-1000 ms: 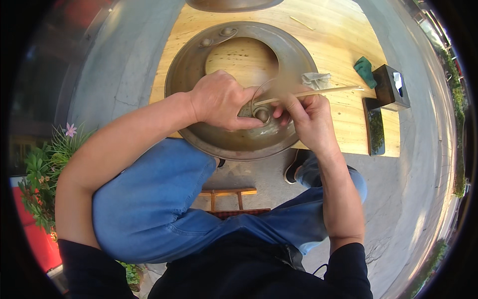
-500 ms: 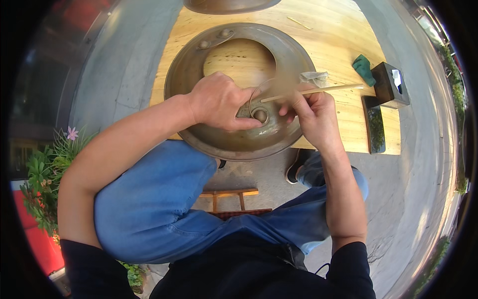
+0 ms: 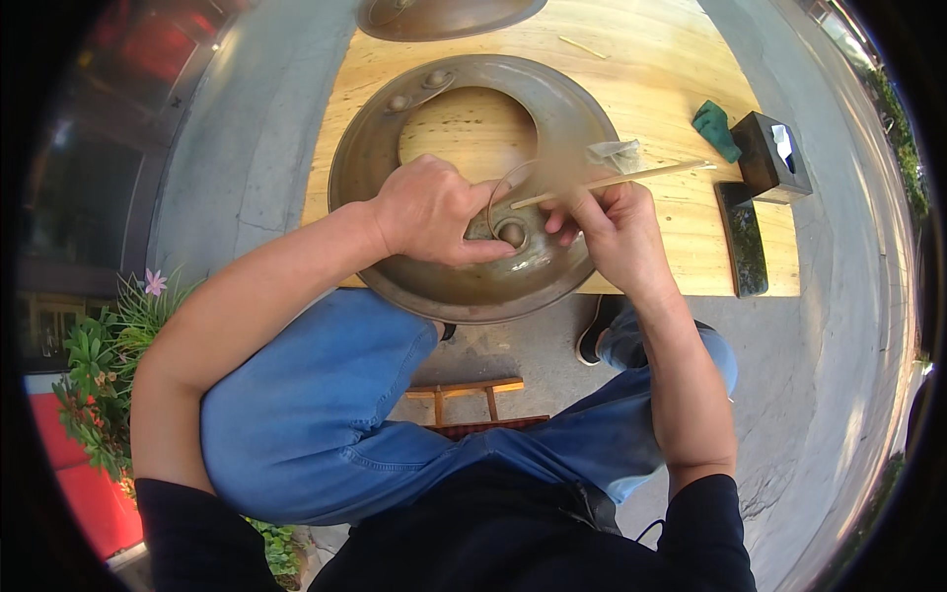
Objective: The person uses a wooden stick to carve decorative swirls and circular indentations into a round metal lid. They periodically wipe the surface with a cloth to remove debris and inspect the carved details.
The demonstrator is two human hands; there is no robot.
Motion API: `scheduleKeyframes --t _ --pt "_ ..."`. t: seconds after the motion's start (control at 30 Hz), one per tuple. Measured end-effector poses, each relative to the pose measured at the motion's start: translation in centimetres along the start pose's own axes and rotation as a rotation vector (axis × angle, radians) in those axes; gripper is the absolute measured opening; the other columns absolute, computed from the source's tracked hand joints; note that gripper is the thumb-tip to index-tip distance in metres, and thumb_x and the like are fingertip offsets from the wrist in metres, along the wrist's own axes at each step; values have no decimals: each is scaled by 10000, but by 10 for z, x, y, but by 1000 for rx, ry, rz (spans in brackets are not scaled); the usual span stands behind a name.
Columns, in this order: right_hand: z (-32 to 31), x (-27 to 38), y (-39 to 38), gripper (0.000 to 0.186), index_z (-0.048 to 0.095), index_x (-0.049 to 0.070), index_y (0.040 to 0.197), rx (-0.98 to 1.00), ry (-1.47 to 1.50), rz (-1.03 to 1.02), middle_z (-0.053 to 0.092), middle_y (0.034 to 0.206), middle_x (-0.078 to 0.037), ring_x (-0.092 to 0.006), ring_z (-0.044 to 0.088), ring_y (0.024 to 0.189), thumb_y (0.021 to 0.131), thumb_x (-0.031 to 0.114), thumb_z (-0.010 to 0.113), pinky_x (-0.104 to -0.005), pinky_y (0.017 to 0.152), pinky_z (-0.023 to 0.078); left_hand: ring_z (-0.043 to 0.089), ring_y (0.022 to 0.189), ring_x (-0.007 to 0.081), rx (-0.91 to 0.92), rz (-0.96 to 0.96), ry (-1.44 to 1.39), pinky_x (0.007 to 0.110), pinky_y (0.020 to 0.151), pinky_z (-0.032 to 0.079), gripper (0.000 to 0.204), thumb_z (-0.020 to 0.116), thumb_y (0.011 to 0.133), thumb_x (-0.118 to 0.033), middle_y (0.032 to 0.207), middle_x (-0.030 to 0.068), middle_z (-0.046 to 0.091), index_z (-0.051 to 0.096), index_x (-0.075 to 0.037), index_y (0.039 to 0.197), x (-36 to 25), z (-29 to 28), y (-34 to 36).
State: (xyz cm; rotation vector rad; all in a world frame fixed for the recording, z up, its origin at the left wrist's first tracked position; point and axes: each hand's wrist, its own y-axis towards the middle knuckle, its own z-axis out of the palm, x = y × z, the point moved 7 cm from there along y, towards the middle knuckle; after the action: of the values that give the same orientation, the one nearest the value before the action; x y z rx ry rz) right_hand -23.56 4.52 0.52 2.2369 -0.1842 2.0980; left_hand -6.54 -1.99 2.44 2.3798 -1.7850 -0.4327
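Observation:
A round brown metal shell (image 3: pixel 345 163), like half of a handpan, lies over the near edge of the wooden table, with a large opening through which the wood shows. My left hand (image 3: pixel 426 209) rests on it, thumb and forefinger spread apart beside a round knob (image 3: pixel 511 235). A thin oval ring (image 3: pixel 491 205) borders the knob, its left side by my left forefinger. Between the fingers of my right hand (image 3: pixel 619 219) is a thin pale wooden stick (image 3: pixel 656 173), its left tip over the ring. A smudge blurs the area left of the right fingertips.
Another brown metal shell (image 3: pixel 444 22) sits at the far table edge. To the right are a crumpled light cloth (image 3: pixel 616 155), a green cloth (image 3: pixel 717 130), a black tissue box (image 3: pixel 771 158) and a dark phone (image 3: pixel 742 239). A small stick (image 3: pixel 584 46) lies farther back. Potted plants (image 3: pixel 99 365) stand at left.
The whole view has shifted slightly. Both hands and the stick keep nearly the same places over the shell.

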Motion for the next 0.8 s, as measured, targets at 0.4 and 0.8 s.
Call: scheduleKeyframes --t 0.4,0.8 --pt "-11 2 8 269 723 -48 960 31 -37 5 703 743 -46 -92 629 641 1076 167 611 -237 621 531 606 532 333 4 5 21 430 512 477 620 864 739 -516 559 124 550 735 -53 1130 2 0 -3" --pt "16 -1 -6 287 730 -49 962 13 37 37 701 746 -50 -89 630 659 1077 186 611 -245 622 527 606 544 338 16 -17 2 441 518 467 611 865 733 -515 571 131 549 738 -72 1134 4 2 -2"
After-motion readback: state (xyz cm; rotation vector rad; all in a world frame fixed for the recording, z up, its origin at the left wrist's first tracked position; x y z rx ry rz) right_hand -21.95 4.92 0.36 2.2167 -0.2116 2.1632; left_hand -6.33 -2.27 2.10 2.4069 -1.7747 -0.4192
